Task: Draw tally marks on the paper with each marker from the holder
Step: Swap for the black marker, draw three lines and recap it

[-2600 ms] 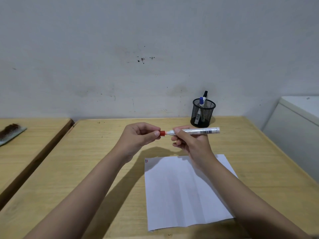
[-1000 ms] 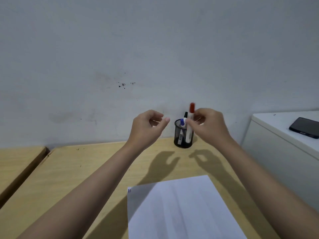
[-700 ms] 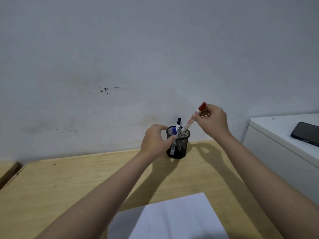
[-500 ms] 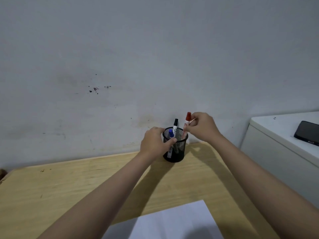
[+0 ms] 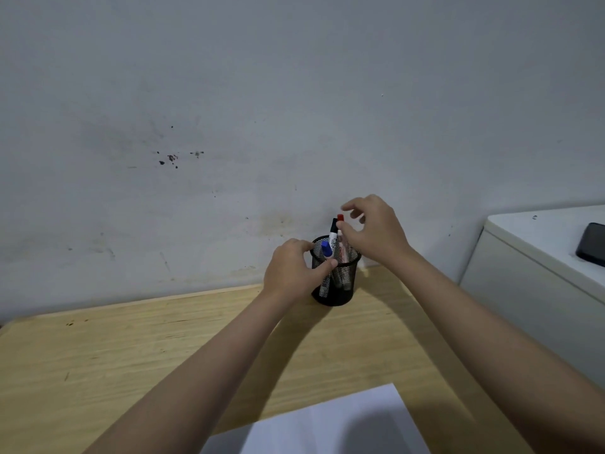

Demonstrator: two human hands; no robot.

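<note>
Steadying: the left hand [image 5: 291,270] wraps the near-left side of the black mesh holder [image 5: 335,283], fingers [image 5: 322,267] curled around its wall with the thumb pressed on the mesh.
Right hand: the right hand [image 5: 373,234] hovers just above the holder's rim, its fingers [image 5: 352,206] spread and gripping nothing, though they sit right beside the top of the red marker [image 5: 340,235].
Step in hand: judged from the pose, the red marker stands in the holder and the right hand is between markers, with a different one to be chosen.
Next move: it calls for pinching one cap that sticks above the rim, likely the black marker [image 5: 333,232] or the blue marker [image 5: 326,250], lifting it straight up while the left hand keeps the holder from tipping, then carrying it to the paper.
Markers counted: three, one red-capped, one black-capped and one blue-capped, all cap up inside the holder.
Holder counted: one, at the far edge of the tabletop [image 5: 131,348] near the wall.
Paper counted: one white sheet [image 5: 343,424], lying well apart from the holder at the lower edge of the view, partly cut off; any marks on it are not visible here.
Other item: one dark phone [image 5: 591,245] on the white cabinet [image 5: 530,276] at the right.
</note>
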